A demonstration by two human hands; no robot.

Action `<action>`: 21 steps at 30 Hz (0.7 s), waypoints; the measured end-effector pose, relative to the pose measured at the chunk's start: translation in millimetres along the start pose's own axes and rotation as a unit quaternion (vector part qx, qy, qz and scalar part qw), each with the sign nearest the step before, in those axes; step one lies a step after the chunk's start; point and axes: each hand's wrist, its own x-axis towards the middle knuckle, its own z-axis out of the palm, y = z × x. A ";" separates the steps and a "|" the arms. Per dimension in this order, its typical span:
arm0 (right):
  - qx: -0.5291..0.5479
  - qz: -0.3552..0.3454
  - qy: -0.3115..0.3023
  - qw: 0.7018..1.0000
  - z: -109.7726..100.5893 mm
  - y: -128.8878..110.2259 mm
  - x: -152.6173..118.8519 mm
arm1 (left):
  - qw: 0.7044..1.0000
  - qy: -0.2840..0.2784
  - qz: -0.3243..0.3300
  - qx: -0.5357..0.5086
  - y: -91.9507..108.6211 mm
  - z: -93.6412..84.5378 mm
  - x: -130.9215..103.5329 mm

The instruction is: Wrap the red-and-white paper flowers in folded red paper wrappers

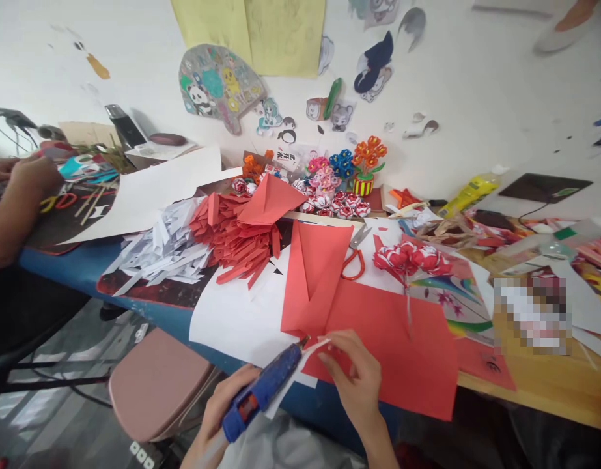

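Observation:
My left hand [226, 397] is wrapped round a blue hot glue gun [265, 391], its nozzle pointing up and to the right. A glue stick runs out of the gun's back end. My right hand [356, 368] pinches the edge of a narrow piece of white paper [310, 355] between thumb and fingers, close to the nozzle. Part of that paper is hidden behind the gun. Beyond my hands lies a folded red paper [339, 251], and a large red sheet [398, 345] spreads under my right hand. Orange-handled scissors [353, 264] lie beside the folded paper.
Piles of white paper strips [166, 251] and red folded strips [232, 228] lie at left. Red-and-white paper flowers [412, 257] stand at right. A yellow bottle [471, 194] lies near the wall. Another person's hand [36, 176] works at far left, and a pink stool [156, 384] stands below.

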 end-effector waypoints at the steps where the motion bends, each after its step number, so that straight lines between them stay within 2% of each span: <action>1: 0.008 -0.001 0.007 1.000 -0.3 -1.6 -1.3 | 0.999 -0.028 0.016 0.020 0.9 -1.1 1.8; 3: 0.018 -0.007 0.009 1.000 -0.7 -3.0 -3.9 | 0.997 -0.054 0.031 0.044 5.2 -0.2 3.3; 6: 0.012 -0.029 -0.018 0.999 -2.7 -1.5 -6.0 | 0.998 -0.010 0.016 0.064 13.8 5.9 0.4; 9: 0.016 -0.034 -0.076 0.996 -6.9 3.0 -5.8 | 0.996 0.014 0.001 0.083 20.9 11.3 -2.9; 12: 0.037 -0.017 -0.115 0.993 -10.0 10.3 -6.4 | 0.995 0.015 -0.001 0.103 24.9 14.0 -2.6; 18: 0.056 0.084 -0.111 0.989 -2.6 25.4 -12.1 | 0.991 0.027 0.014 0.127 26.0 17.9 0.0; 21: 0.069 0.064 -0.127 0.987 3.2 25.2 -8.7 | 0.990 0.032 0.011 0.138 26.4 17.8 -1.9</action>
